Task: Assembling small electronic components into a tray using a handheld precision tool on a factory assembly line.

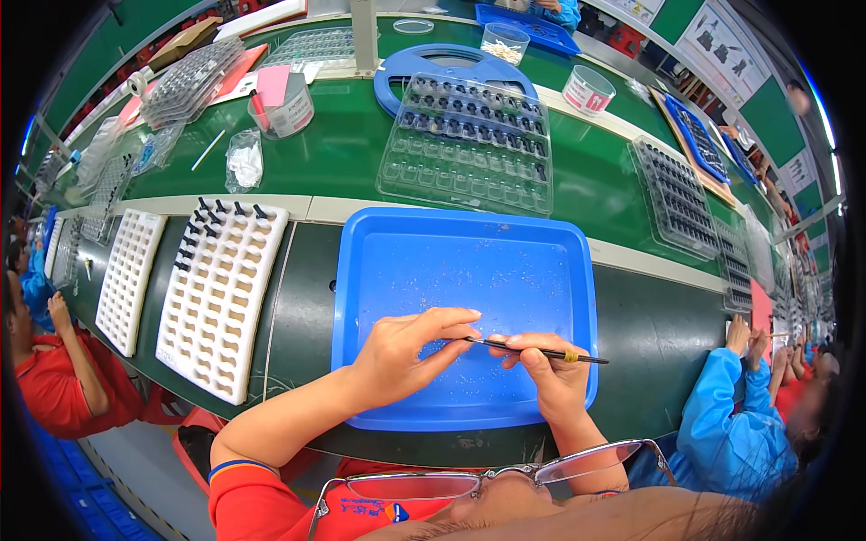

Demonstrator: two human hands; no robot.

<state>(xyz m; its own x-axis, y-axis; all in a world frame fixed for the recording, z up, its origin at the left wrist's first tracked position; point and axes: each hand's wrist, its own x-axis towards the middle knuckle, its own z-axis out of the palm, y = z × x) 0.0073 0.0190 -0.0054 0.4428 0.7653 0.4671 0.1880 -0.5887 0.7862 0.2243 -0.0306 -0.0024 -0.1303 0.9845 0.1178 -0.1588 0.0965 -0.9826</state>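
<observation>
Over the blue tray (465,421), my right hand (552,371) grips a thin black pen-like tool (585,359) with a yellow band near its middle. The tool points left, and its tip meets the fingertips of my left hand (397,356). Those fingers are pinched together; whatever small dark piece sits between them is mostly hidden. Fine pale crumbs are scattered over the tray floor. Left of the tray lies a white foam holder (213,311) with rows of cut-outs, and several small black parts (203,221) stand in its far rows.
A second white foam holder (129,275) lies farther left. Behind the tray are a clear blister tray (465,144) of black parts, a blue reel (397,77) and a plastic tub (287,110). Co-workers sit on both sides; a blue sleeve (717,406) is close at right.
</observation>
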